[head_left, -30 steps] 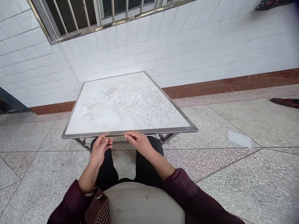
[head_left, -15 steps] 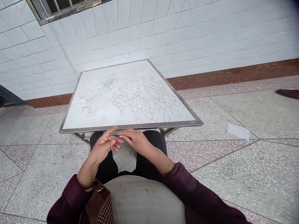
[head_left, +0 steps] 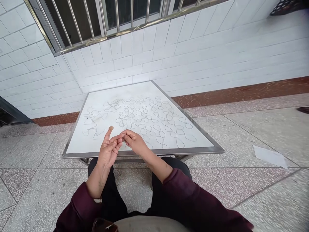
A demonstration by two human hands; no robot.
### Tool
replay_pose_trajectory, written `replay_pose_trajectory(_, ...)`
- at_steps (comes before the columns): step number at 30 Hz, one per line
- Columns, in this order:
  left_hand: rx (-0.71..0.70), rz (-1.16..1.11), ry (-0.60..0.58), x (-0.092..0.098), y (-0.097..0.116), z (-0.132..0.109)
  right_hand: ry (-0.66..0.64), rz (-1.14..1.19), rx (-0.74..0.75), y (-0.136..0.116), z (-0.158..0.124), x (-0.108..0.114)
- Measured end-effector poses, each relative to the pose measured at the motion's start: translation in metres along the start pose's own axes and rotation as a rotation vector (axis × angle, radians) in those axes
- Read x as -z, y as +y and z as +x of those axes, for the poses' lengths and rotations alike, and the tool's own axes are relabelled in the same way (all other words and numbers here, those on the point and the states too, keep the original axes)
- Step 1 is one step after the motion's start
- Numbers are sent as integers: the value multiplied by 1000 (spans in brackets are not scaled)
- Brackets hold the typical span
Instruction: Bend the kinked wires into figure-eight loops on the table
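My left hand (head_left: 109,149) and my right hand (head_left: 133,140) meet at their fingertips above the near edge of the white table (head_left: 74,146). On the left, the thumb presses against the fingers while one finger points up. On the right, thumb and fingertips are pinched together against the left fingertips. Whatever lies between them is too small to make out. Many thin dark loops shaped like figure eights (head_left: 160,130) cover the middle and right of the tabletop. Loose curved wire-like strands (head_left: 93,130) lie at the left, with a tangled bunch (head_left: 115,103) farther back.
A grey metal frame (head_left: 169,150) edges the table. Behind it stands a white tiled wall (head_left: 135,69) with a barred window (head_left: 96,22). My knees are under the near edge. A white paper-like piece (head_left: 269,156) lies on the floor at right, and a dark shoe tip (head_left: 303,110) shows beyond.
Both hands have risen from above my lap to over the table's near edge, and their fingertips have come together. The view has tilted up, showing more of the window.
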State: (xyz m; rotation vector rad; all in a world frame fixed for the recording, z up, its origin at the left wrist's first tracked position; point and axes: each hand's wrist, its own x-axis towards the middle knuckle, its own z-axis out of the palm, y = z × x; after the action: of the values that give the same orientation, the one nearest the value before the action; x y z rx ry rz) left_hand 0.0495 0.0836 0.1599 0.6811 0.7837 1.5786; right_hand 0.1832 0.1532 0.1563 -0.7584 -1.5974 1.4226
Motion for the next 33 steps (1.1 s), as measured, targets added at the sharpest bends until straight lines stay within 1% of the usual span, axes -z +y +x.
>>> replay_pose_trajectory(3, -41, 0, 25, -1, 3, 21, 0, 98, -41, 1, 21, -1)
replay_pose_trajectory(8, -168, -8, 99, -3, 6, 57, -45, 243, -65, 0, 51, 1)
replay_pose_trajectory(13, -201, -17, 130, -2, 5, 94, -39, 373, -89, 16, 79, 3)
replay_pose_trajectory(15, -227, -6, 145, -1, 2, 108, -16, 425, -108, 23, 87, 4)
replay_pose_trajectory(18, -285, 24, 153, 0, -5, 127, 19, 533, -188, 30, 95, 7)
replay_pose_trajectory(21, -311, 80, 157, 4, -13, 138, -3, 588, -239, 34, 99, 14)
replay_pose_trajectory(23, -326, 152, 151, 9, -18, 141, -40, 536, -243, 36, 99, 17)
replay_pose_trajectory(26, -392, 290, 133, 20, -22, 139, -95, 361, -238, 40, 97, 20)
replay_pose_trajectory(29, -444, 435, 139, 28, -21, 133, -137, 203, -188, 44, 95, 19)
replay_pose_trajectory(31, -459, 518, 149, 31, -19, 129, -118, 96, -131, 46, 93, 18)
replay_pose_trajectory(33, -488, 585, 159, 32, -17, 124, -61, -36, -92, 47, 91, 17)
